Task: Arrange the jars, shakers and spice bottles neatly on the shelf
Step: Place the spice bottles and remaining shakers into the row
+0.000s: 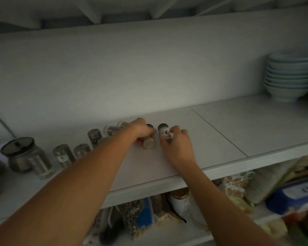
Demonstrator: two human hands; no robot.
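Note:
On the white shelf (220, 132), my left hand (142, 129) grips a small dark-capped spice bottle (149, 142) with pale contents. Just to its right, my right hand (176, 144) holds a second dark-capped spice bottle (163, 132) with a picture label. Both bottles stand close together near the shelf's middle. Left of my arm stands a row of steel shakers (63, 155), (82, 150), (95, 136). A glass jar with a dark lid (20, 153) stands at the far left. Clear-topped bottles (112, 129) sit behind my left forearm, partly hidden.
A stack of pale bowls (290, 77) stands at the shelf's far right. The lower shelf holds bags and jars of food (178, 201) and a blue packet (295, 194). The back wall is close behind the row.

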